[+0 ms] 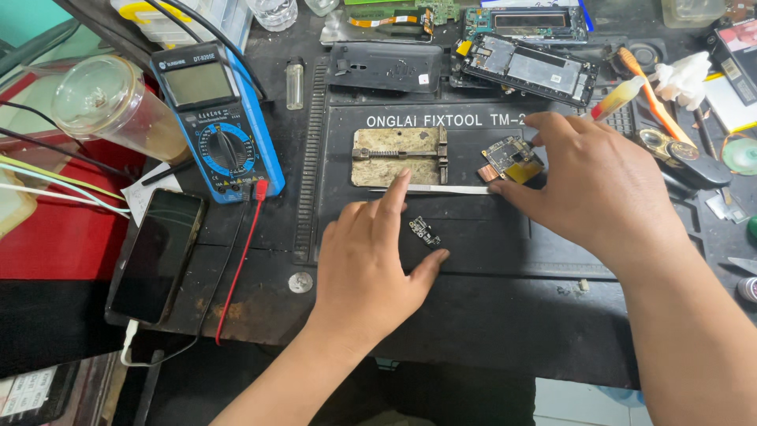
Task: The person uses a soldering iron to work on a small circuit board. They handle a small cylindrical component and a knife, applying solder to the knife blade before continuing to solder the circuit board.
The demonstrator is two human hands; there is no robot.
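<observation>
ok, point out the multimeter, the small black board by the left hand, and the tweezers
multimeter [217, 118], head view, on its dial.
small black board [425, 231], head view, its middle.
tweezers [449, 189], head view, mid-shaft between the two hands.

The person is wearing no sleeves, gloves, rings or watch: left hand [371, 260] and right hand [603, 189] are showing bare.
</observation>
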